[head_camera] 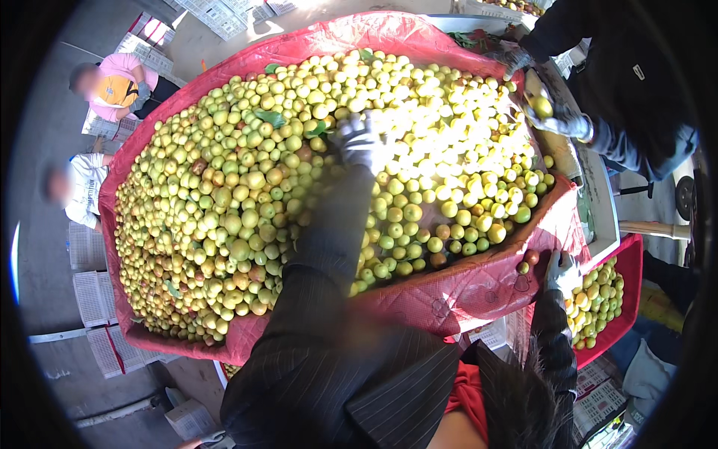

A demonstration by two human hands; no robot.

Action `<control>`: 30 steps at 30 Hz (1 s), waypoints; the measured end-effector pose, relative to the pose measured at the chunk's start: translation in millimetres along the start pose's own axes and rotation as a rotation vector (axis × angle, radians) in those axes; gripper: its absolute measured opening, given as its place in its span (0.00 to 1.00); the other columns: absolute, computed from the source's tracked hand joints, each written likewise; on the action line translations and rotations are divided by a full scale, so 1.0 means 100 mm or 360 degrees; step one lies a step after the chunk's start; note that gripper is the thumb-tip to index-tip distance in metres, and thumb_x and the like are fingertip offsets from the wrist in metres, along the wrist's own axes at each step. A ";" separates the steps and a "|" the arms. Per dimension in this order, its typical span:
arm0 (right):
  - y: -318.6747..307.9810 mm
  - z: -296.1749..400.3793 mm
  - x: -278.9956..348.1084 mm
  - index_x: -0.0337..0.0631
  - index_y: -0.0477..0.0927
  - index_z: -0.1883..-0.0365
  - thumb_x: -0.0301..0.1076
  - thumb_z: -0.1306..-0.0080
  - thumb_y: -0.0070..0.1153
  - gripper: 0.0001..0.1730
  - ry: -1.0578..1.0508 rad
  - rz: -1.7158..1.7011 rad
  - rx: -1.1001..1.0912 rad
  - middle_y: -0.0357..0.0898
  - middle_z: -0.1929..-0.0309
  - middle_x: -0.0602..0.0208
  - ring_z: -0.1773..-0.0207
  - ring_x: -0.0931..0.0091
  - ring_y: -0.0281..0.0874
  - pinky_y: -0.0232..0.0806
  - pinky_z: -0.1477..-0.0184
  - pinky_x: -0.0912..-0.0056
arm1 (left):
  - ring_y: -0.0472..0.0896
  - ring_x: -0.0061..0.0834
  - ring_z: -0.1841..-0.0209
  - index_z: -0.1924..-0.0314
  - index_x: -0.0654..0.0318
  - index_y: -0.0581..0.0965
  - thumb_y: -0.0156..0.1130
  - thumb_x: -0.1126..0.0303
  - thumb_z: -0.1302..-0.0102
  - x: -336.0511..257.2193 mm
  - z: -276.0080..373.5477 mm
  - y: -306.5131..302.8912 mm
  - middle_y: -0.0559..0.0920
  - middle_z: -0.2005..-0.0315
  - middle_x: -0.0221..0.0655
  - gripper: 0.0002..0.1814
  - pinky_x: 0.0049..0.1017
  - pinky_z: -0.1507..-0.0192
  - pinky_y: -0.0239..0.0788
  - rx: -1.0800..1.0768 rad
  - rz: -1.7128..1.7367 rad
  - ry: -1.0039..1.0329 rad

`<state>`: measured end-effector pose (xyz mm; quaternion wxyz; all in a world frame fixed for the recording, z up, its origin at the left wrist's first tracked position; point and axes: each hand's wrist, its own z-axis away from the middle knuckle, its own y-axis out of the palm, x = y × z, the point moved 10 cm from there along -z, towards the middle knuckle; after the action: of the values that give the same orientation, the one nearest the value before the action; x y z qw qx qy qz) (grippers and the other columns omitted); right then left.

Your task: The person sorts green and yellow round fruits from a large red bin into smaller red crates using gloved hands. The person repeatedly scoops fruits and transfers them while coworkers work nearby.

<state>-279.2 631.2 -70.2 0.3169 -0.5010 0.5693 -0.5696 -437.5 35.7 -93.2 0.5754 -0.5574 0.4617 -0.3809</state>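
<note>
A wide bed of yellow-green jujubes (247, 219) fills a large bin lined with red quilted cloth (443, 297). My left hand (362, 140), in a striped white glove, reaches to the middle of the heap, fingers among the fruit. Strong sunlight and blur hide whether it holds any. Down at the near right, my right hand (562, 272), also gloved, is at the outer side of the red liner. Two jujubes (527, 261) lie on the cloth just left of it, and its fingers are too washed out to read. Beside that hand is a red-rimmed crate of jujubes (597, 303).
At the far right a co-worker in dark clothes has a gloved hand (564, 120) holding a jujube (541, 106). Two people (120, 84) are beyond the bin's left side. White plastic crates (90, 300) stand on the floor there. A white frame edge (606, 213) borders the right end.
</note>
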 end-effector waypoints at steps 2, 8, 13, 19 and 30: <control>0.04 -0.01 -0.05 0.42 0.85 0.69 0.48 0.34 0.56 0.18 0.0005 0.0030 -0.0006 0.83 0.69 0.56 0.58 0.56 0.77 0.69 0.52 0.51 | 0.52 0.59 0.25 0.22 0.51 0.56 0.50 0.39 0.31 -0.52 0.02 0.13 0.59 0.27 0.53 0.43 0.56 0.28 0.50 -0.0161 0.0007 0.0248; -0.09 0.01 -0.02 0.40 0.86 0.69 0.47 0.34 0.58 0.19 -0.0070 0.0053 -0.0178 0.83 0.70 0.55 0.64 0.58 0.81 0.72 0.58 0.53 | 0.51 0.56 0.23 0.21 0.50 0.54 0.52 0.40 0.31 -1.74 0.71 0.01 0.55 0.24 0.49 0.44 0.54 0.24 0.45 0.0489 0.0370 0.0811; 0.00 0.02 -0.03 0.38 0.84 0.70 0.48 0.33 0.54 0.20 -0.0003 -0.0043 -0.0043 0.82 0.71 0.55 0.60 0.55 0.77 0.68 0.49 0.49 | 0.50 0.55 0.21 0.20 0.46 0.51 0.54 0.39 0.33 -0.66 0.48 -0.31 0.50 0.21 0.48 0.47 0.54 0.22 0.39 0.0431 0.0002 0.0431; -0.08 0.02 0.11 0.40 0.80 0.73 0.47 0.33 0.53 0.20 -0.0005 0.0079 -0.0030 0.82 0.69 0.57 0.59 0.56 0.76 0.64 0.45 0.49 | 0.44 0.63 0.21 0.19 0.45 0.50 0.56 0.26 0.40 -0.61 0.20 -0.05 0.49 0.22 0.58 0.56 0.56 0.22 0.33 0.0180 -0.0033 0.0471; -0.18 0.12 0.09 0.43 0.82 0.74 0.45 0.35 0.57 0.16 0.0054 0.0046 -0.0099 0.81 0.70 0.64 0.59 0.62 0.76 0.64 0.47 0.56 | 0.62 0.56 0.32 0.23 0.37 0.59 0.66 0.39 0.44 -2.72 -0.35 0.41 0.63 0.33 0.52 0.50 0.54 0.33 0.58 -0.0125 0.0255 0.0913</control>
<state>-266.7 621.5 -53.3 0.2998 -0.4924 0.5992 -0.5555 -550.8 288.9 -102.8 0.4278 -0.4106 0.6624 -0.4579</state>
